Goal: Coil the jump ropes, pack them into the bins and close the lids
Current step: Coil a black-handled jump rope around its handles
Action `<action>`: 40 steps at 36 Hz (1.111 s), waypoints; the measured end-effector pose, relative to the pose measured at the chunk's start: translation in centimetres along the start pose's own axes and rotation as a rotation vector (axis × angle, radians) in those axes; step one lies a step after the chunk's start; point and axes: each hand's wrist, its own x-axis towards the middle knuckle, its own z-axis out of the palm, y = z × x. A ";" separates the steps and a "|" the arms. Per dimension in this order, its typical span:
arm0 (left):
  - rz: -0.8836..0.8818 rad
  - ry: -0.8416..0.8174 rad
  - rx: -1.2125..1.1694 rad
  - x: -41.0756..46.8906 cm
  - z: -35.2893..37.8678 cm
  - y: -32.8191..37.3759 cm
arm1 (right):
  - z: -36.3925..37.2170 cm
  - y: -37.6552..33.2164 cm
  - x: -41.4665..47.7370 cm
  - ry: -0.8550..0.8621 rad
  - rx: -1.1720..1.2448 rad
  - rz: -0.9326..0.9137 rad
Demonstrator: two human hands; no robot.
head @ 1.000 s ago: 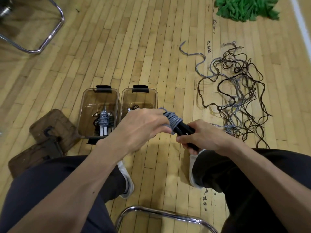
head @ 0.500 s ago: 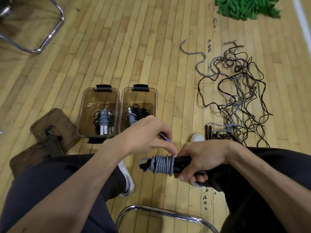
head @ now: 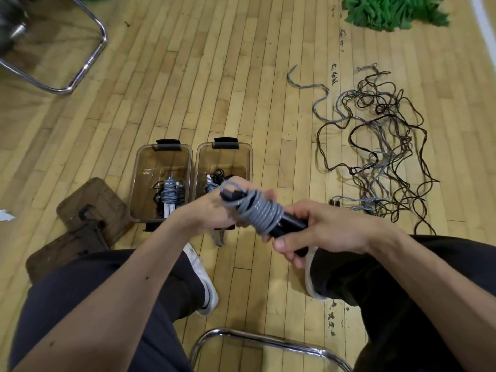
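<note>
Head view. Wooden floor [head: 241,76]: bears all items. Loose ropes [head: 381,146]: tangled heap, well right of the bins, uncoiled. Left bin [head: 139,183], right bin [head: 251,162]: open, side by side, each holding coiled ropes. Lids [head: 88,208]: lying left of the bins. Right hand [head: 330,229]: wrapped round the bundle's near end. Left hand [head: 214,210]: curled round its far end. Wound jump rope [head: 264,213]: held between both hands, above the right bin's near edge. Judged light, cord limp, likely to unwind. Grasp over the grey wraps and black handles [head: 290,226].
</note>
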 end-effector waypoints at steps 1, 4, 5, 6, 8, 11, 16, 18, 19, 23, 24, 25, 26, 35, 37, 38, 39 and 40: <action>-0.035 0.027 0.021 0.1 0.1 -0.1 | 0.0 0.0 0.0 0.044 0.019 -0.021; -0.083 0.128 -0.027 0.3 0.1 -0.5 | -0.2 0.1 0.3 0.161 0.083 -0.052; -0.098 0.151 -0.026 0.5 0.2 -0.4 | -0.3 0.2 0.4 0.190 0.116 -0.045; -0.101 0.168 -0.022 0.6 0.3 -0.4 | -0.4 0.2 0.4 0.209 0.151 -0.032; -0.088 0.176 -0.015 0.7 0.4 -0.3 | -0.6 0.1 0.4 0.228 0.181 -0.010; -0.081 0.166 -0.014 0.7 0.3 -0.4 | -0.5 0.3 0.6 0.261 0.175 0.002; -0.074 0.150 -0.001 0.7 0.4 -0.6 | -0.4 0.4 1.0 0.348 0.121 0.017; -0.072 0.107 0.046 0.6 0.4 -0.4 | -0.6 0.5 1.1 0.440 0.153 -0.007; -0.075 0.086 0.069 0.5 0.4 -0.4 | -0.8 0.5 1.1 0.498 0.179 -0.016; -0.093 0.040 0.071 0.4 0.4 -0.3 | -1.5 0.7 1.1 0.647 0.157 -0.010; -0.096 0.042 0.071 0.5 0.4 -0.4 | -1.6 0.9 1.2 0.679 0.105 0.007; -0.098 0.050 0.076 0.5 0.4 -0.4 | -1.7 1.1 1.3 0.709 0.048 0.023; -0.096 0.062 0.090 0.5 0.4 -0.4 | -1.8 1.3 1.4 0.733 0.007 0.037; -0.002 0.125 0.387 0.5 0.8 -0.3 | -2.0 2.1 2.2 0.782 -0.056 0.098; 0.001 0.128 0.424 0.5 0.8 -0.3 | -2.0 2.1 2.2 0.770 -0.067 0.108; 0.007 0.131 0.445 0.3 0.9 -0.3 | -2.0 2.1 2.2 0.756 -0.059 0.117; 0.018 0.133 0.483 0.2 1.0 -0.3 | -1.9 2.1 2.2 0.738 -0.050 0.127; 0.039 0.141 0.530 0.0 1.1 -0.3 | -1.8 2.1 2.2 0.716 -0.047 0.138</action>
